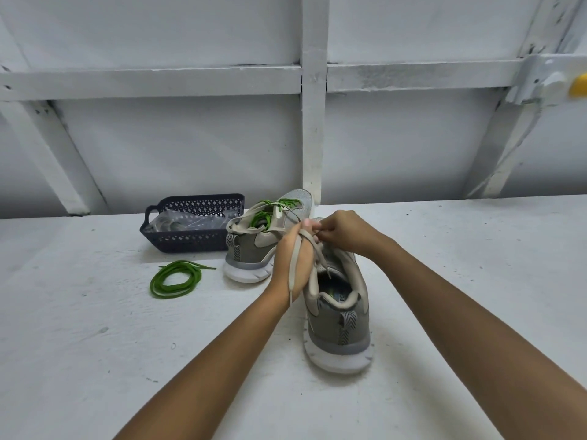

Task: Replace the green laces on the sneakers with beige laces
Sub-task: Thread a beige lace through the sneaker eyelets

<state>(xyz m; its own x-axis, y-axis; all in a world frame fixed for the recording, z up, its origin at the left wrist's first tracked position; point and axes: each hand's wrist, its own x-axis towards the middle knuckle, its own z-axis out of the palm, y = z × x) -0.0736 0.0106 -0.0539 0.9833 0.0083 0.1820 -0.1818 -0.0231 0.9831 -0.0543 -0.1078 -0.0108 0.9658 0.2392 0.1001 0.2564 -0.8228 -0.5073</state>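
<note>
Centrally, right hand (344, 233) fingers curled, pinching beige lace (291, 281) above tongue of near sneaker (341, 315). Left hand (286, 255) fingers closed round same lace, strand draped across hand toward wrist. Near sneaker upright on table (460, 281), heel toward camera. Far sneaker (251, 249) behind-left, threaded green lace (265, 214) in eyelets. Loose green lace (176, 279) coiled on table, left of sneakers. Dark basket (190, 241) just beside far sneaker, clear bags inside.

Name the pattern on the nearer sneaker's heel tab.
The heel tab shows black-and-white chevron stripes, clearest in the head view.
</note>
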